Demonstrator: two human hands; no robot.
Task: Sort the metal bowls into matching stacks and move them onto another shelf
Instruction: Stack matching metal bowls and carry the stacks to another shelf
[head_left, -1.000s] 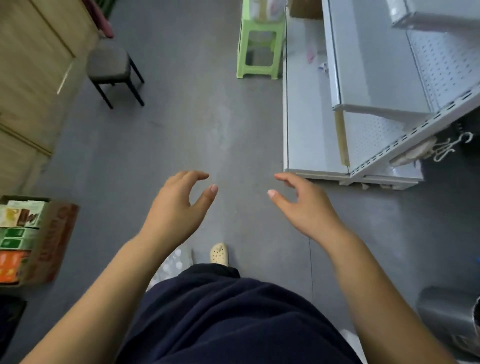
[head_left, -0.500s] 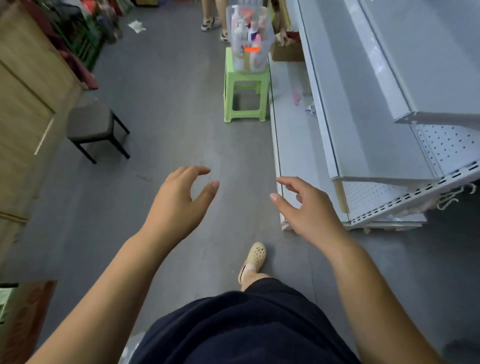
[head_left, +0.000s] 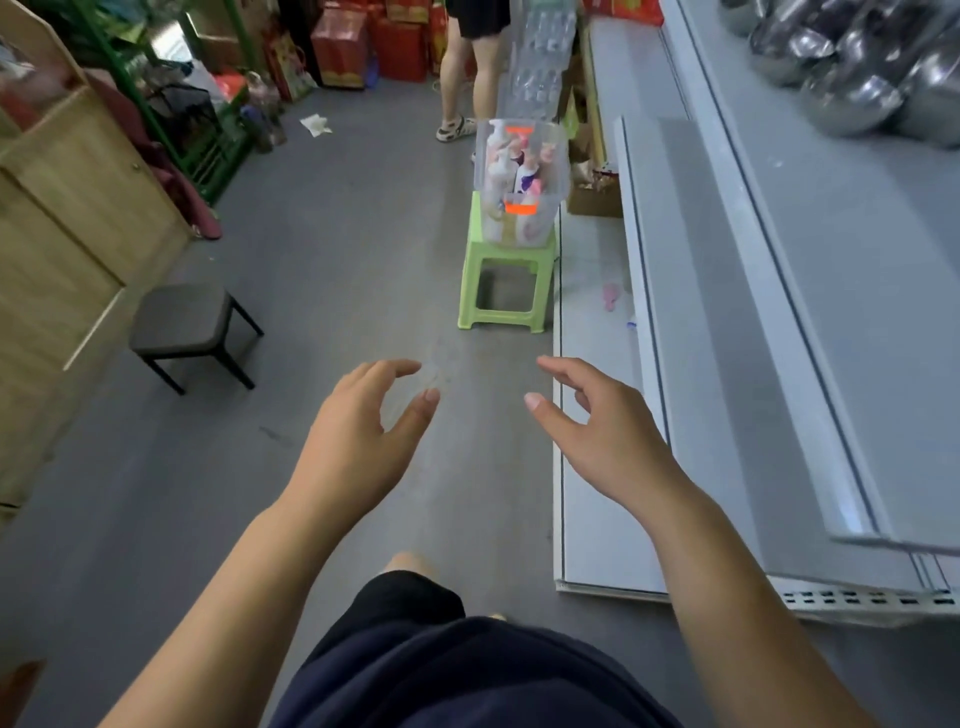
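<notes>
Several shiny metal bowls (head_left: 852, 62) lie jumbled on the upper grey shelf (head_left: 857, 249) at the far right. Below it runs a lower grey shelf (head_left: 691, 291), bare where I see it. My left hand (head_left: 358, 441) hangs over the grey floor with fingers curled apart and nothing in it. My right hand (head_left: 602, 431) is held the same way at the shelf unit's base edge, also holding nothing. Both hands are far short of the bowls.
A green plastic stool (head_left: 506, 280) carrying a clear bin of bottles (head_left: 522, 187) stands in the aisle ahead, against the shelf base. A dark low stool (head_left: 187, 327) and a wooden cabinet (head_left: 67, 249) are on the left. Another person's legs (head_left: 467, 67) stand beyond the green stool.
The view has tilted up and moved along the aisle, bringing the bowls and the far end of the shop into sight. Both hands keep the same spread, empty pose.
</notes>
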